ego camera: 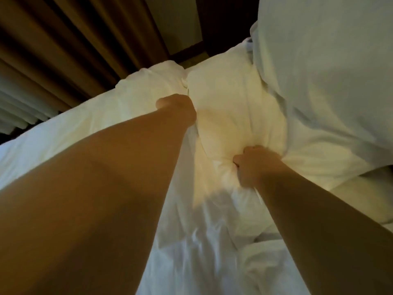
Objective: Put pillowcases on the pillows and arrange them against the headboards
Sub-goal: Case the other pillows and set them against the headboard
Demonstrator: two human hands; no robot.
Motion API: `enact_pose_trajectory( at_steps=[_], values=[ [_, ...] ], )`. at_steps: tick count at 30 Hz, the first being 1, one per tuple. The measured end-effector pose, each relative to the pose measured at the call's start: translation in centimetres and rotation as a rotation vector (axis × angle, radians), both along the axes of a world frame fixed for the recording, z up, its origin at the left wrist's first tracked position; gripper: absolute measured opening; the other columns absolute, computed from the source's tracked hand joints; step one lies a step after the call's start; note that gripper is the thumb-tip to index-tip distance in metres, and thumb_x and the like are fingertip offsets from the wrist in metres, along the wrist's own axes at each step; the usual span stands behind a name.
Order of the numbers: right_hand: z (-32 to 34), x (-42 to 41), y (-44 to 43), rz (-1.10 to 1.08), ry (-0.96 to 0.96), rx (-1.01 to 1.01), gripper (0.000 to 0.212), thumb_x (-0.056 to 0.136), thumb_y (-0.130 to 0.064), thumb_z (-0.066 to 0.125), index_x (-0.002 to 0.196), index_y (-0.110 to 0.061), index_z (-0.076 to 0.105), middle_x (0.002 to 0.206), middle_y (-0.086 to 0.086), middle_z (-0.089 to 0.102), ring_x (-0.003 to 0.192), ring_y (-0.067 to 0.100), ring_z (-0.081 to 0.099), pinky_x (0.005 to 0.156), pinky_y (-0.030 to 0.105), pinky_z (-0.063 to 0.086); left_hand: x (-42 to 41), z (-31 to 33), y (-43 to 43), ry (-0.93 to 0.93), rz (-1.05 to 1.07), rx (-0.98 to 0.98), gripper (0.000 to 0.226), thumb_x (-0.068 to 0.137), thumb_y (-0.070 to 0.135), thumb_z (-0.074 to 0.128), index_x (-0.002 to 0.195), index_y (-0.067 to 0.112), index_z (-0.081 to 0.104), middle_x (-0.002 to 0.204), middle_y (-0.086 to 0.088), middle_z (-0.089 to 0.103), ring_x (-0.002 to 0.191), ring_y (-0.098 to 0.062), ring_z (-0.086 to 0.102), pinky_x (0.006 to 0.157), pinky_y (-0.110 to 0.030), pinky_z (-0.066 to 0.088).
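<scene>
A white pillow [225, 107] lies in the middle of the bed, its cover bunched and creased. My left hand [177, 108] is at the pillow's left edge, where the fabric folds; its fingers are hidden behind the wrist and the cloth. My right hand [253, 165] is curled tight and grips a fistful of the pillow's white cloth at its near end. A second, larger white pillow [323, 81] stands at the right, leaning over the first one's right side.
White bedding [63, 135] covers the bed on the left and in front. Brown curtains [63, 43] hang behind the bed at the upper left. A dark headboard or wall panel [225, 22] rises at the top centre.
</scene>
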State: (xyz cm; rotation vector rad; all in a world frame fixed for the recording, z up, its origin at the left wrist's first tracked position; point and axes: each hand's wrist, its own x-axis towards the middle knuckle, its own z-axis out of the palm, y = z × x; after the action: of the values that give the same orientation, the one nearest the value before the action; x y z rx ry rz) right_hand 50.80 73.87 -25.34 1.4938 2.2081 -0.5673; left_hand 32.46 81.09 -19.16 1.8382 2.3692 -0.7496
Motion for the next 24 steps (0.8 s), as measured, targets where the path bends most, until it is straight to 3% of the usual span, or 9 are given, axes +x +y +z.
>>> enact_pose_trajectory(
  at_steps=[3, 5, 10, 17, 22, 24],
  values=[
    [-0.2, 0.0, 0.0, -0.036, 0.041, -0.017, 0.038, 0.096, -0.031, 0.037, 0.131, -0.031, 0.051, 0.132, 0.003, 0.046, 0.128, 0.027, 0.041, 0.097, 0.044, 0.037, -0.8, -2.9, 1.7, -0.13, 0.085, 0.044, 0.039, 0.1, 0.037, 0.042, 0.122, 0.008, 0.054, 0.115, -0.011, 0.058, 0.108, -0.028, 0.057, 0.089, -0.033, 0.043],
    [0.0, 0.2, -0.3, -0.014, 0.05, -0.038, 0.036, 0.094, -0.033, 0.041, 0.129, -0.035, 0.049, 0.132, 0.001, 0.044, 0.127, 0.026, 0.04, 0.096, 0.045, 0.037, -1.1, -3.8, 2.6, -0.184, 0.153, 0.054, 0.043, 0.102, 0.036, 0.039, 0.128, 0.005, 0.051, 0.124, -0.015, 0.056, 0.116, -0.03, 0.054, 0.095, -0.034, 0.042],
    [0.5, 0.5, -0.5, 0.013, 0.063, -0.043, 0.034, 0.09, -0.037, 0.049, 0.124, -0.037, 0.05, 0.128, 0.0, 0.043, 0.124, 0.025, 0.039, 0.096, 0.045, 0.038, -1.5, -4.4, 5.1, -0.332, 0.223, 0.315, 0.056, 0.099, 0.028, 0.05, 0.146, 0.01, 0.026, 0.137, -0.015, 0.048, 0.12, -0.029, 0.052, 0.097, -0.033, 0.044],
    [0.7, 0.2, -0.2, -0.034, 0.092, -0.066, 0.031, 0.094, -0.036, 0.044, 0.124, -0.037, 0.053, 0.129, -0.002, 0.044, 0.125, 0.023, 0.038, 0.096, 0.045, 0.037, -1.5, -5.8, 7.1, -0.258, 0.106, 0.272, 0.035, 0.1, 0.019, 0.045, 0.133, 0.008, 0.047, 0.132, -0.018, 0.051, 0.118, -0.03, 0.051, 0.1, -0.034, 0.042],
    [1.6, -0.7, 0.6, -0.044, -0.002, -0.202, 0.041, 0.093, -0.035, 0.049, 0.134, -0.034, 0.047, 0.137, -0.001, 0.04, 0.13, 0.024, 0.034, 0.099, 0.051, 0.04, -3.2, -5.8, 6.7, -0.089, 0.083, 0.356, 0.034, 0.096, 0.033, 0.051, 0.121, 0.01, 0.057, 0.117, -0.011, 0.056, 0.106, -0.025, 0.048, 0.096, -0.03, 0.039],
    [1.7, -0.9, 0.5, -0.048, -0.015, -0.211, 0.042, 0.093, -0.035, 0.051, 0.134, -0.033, 0.048, 0.136, 0.0, 0.041, 0.129, 0.025, 0.034, 0.098, 0.052, 0.04, -4.1, -5.9, 6.0, -0.092, 0.15, 0.395, 0.037, 0.095, 0.03, 0.055, 0.127, 0.012, 0.054, 0.12, -0.012, 0.055, 0.106, -0.025, 0.046, 0.094, -0.029, 0.04]
  ],
)
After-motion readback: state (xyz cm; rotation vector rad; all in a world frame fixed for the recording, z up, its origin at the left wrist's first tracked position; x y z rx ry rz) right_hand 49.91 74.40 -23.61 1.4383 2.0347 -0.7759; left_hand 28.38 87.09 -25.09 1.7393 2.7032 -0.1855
